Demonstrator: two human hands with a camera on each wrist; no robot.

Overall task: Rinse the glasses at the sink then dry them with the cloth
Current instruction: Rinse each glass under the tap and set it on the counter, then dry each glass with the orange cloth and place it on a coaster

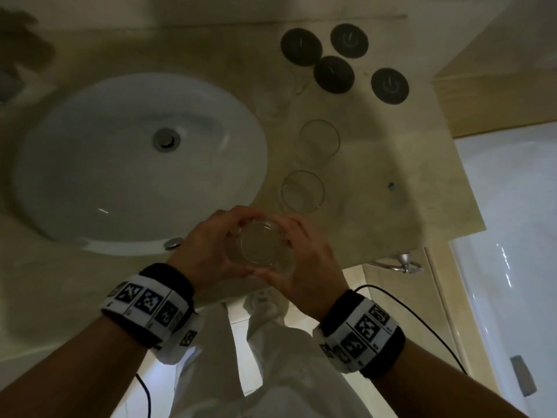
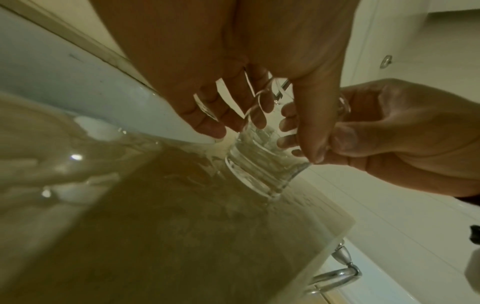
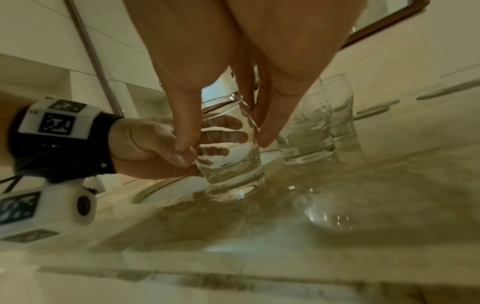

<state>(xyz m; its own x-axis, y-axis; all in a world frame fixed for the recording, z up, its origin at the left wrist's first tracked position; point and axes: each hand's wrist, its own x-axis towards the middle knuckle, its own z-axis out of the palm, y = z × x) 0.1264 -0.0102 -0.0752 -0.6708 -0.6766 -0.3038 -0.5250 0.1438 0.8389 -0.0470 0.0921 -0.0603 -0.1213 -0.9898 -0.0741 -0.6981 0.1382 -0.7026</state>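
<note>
A clear glass tumbler (image 1: pixel 260 242) stands upright at the front of the beige countertop (image 1: pixel 376 188), just right of the white sink (image 1: pixel 90 176). Both hands hold it. My left hand (image 1: pixel 211 245) wraps it from the left, fingers behind and thumb in front. My right hand (image 1: pixel 304 260) grips it from the right. In the left wrist view my left hand (image 2: pixel 259 142) curls round the glass (image 2: pixel 262 164), and the right hand (image 2: pixel 389 131) is opposite. In the right wrist view my right hand (image 3: pixel 226 139) pinches the glass (image 3: pixel 231 170), whose base is at the counter.
Two more clear glasses (image 1: pixel 302 191) (image 1: pixel 319 140) stand in a row behind the held one, with fainter ones (image 1: pixel 271 98) further back. Several dark round coasters (image 1: pixel 333 73) lie at the back right. A chrome towel ring (image 1: pixel 398 263) hangs below the counter edge, with a white bathtub (image 1: pixel 512 236) to the right.
</note>
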